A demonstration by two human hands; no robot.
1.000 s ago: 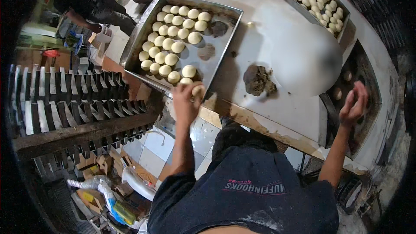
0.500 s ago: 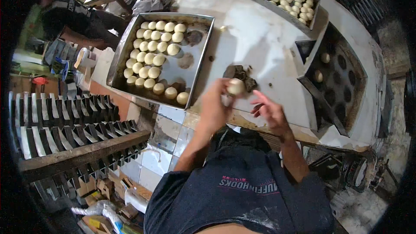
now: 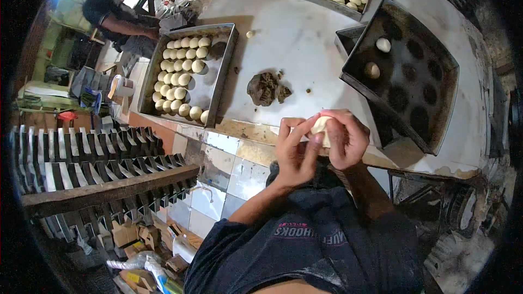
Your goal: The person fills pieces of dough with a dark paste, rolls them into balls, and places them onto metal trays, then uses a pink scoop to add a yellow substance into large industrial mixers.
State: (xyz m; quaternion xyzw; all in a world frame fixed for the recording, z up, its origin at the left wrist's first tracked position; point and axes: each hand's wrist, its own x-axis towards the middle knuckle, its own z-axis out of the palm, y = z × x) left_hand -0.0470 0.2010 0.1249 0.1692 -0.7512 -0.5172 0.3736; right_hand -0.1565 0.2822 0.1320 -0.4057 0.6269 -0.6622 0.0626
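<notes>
Worktable [image 3: 310, 38]: pale, open room between trays. Dark tray [image 3: 417, 84], right. Tray of dough balls [image 3: 222, 80], left, corner near the front edge [image 3: 245, 129]. Left hand [image 3: 297, 155] and right hand [image 3: 351, 140]: over that edge, curled inward, fingertips pinching together. Dough piece [image 3: 320, 125]: between both; half a second ago we saw it in the left alone.

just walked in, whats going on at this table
A person holds a pale dough piece between the left grip and the right grip, at the near edge of the table. A dark, crumbly lump lies ahead. To the left, a metal tray holds rows of pale balls; the dark tray on the right holds two pieces.
</notes>
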